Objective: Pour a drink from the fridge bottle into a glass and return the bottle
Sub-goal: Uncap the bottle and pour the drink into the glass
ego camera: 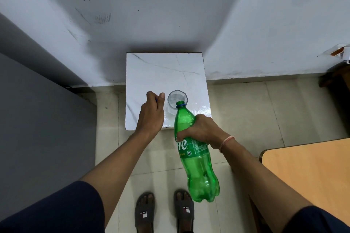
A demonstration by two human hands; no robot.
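Dark sleeves frame the view. Right hand (203, 130) grips the green bottle (195, 157), tilted, its open mouth at the glass (177, 98) rim on the white desk (151, 70). Left hand (152, 111) beside the glass is closed (something blue pinched within).

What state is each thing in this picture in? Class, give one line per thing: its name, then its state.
Bottle: uncapped, tilted, mouth over the glass, held by the right hand.
Glass: upright on the table; fill unclear.
Cap: off the bottle, pinched in the left hand, mostly hidden.
Left hand: closed on the cap.
Right hand: gripping the bottle.
Table: bears the glass.
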